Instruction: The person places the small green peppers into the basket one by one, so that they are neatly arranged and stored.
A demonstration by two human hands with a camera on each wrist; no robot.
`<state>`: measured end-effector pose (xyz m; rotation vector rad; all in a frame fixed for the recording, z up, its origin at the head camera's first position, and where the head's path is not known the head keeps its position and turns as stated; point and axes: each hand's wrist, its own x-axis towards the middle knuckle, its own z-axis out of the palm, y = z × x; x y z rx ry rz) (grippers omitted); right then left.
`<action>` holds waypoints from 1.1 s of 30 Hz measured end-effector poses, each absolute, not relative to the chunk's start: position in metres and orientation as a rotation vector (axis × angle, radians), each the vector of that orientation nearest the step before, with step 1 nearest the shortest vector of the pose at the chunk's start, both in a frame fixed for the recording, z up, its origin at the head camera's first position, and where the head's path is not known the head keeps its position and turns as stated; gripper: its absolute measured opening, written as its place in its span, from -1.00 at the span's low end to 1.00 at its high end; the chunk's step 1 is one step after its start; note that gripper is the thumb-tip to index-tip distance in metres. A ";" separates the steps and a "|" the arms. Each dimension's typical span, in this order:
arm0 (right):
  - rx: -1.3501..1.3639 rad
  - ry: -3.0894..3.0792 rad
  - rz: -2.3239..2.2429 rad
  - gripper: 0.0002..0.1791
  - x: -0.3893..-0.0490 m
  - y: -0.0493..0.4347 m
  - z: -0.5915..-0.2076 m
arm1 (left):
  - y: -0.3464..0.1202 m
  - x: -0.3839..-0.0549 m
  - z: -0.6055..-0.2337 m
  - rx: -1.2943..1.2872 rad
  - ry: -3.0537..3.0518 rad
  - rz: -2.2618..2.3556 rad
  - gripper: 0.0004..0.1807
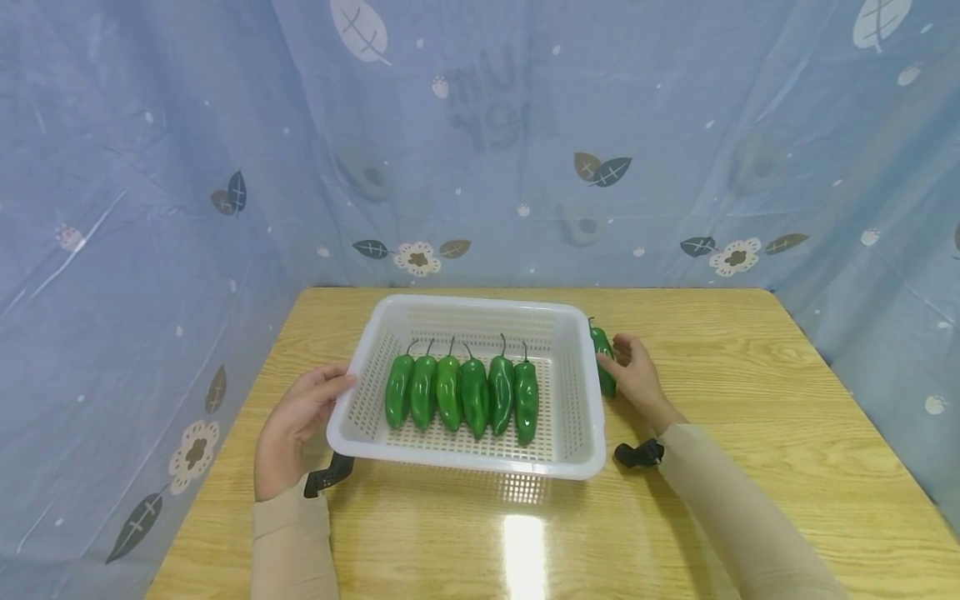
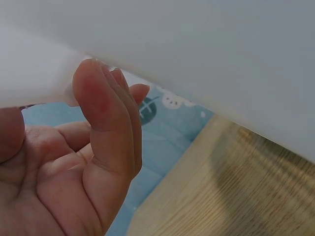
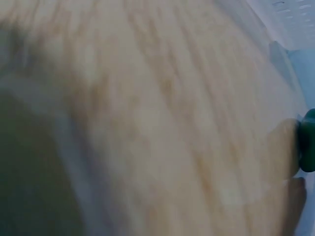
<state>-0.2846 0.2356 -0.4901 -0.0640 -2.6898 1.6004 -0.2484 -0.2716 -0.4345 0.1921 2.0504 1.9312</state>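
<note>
A white plastic basket (image 1: 465, 465) holds several green peppers (image 1: 474, 396) lying side by side in a row, stems pointing away. My left hand (image 1: 307, 404) pinches the basket's left rim, fingers bent under the edge in the left wrist view. The basket appears raised off the table on this side. Outside the basket's right wall lies one more green pepper (image 1: 603, 379). Beside it is my right hand (image 1: 637, 375), thumb overlapping the pepper and fingers loosely bent apart at its right. The right wrist view is blurred, with a pepper (image 3: 307, 142) at its right edge.
The wooden table (image 1: 735, 400) extends beneath and around the basket. A blue curtain (image 1: 480, 150) with leaf and flower prints hangs behind and at both sides. Black straps (image 1: 330, 477) sit at the wrists.
</note>
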 end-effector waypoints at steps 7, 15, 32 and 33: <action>-0.054 -2.724 1.543 -0.16 -0.286 0.235 -0.495 | -0.271 -0.250 -0.434 0.204 2.058 1.916 -0.43; -0.060 -2.786 1.451 -0.11 -0.289 0.232 -0.498 | -0.272 -0.251 -0.435 0.218 2.053 1.922 -0.43; -0.051 -2.879 1.202 -0.08 -0.296 0.225 -0.504 | -0.272 -0.250 -0.438 0.226 2.044 1.928 -0.45; -0.056 -2.884 1.197 -0.08 -0.296 0.224 -0.504 | -0.272 -0.250 -0.438 0.230 2.035 1.932 -0.45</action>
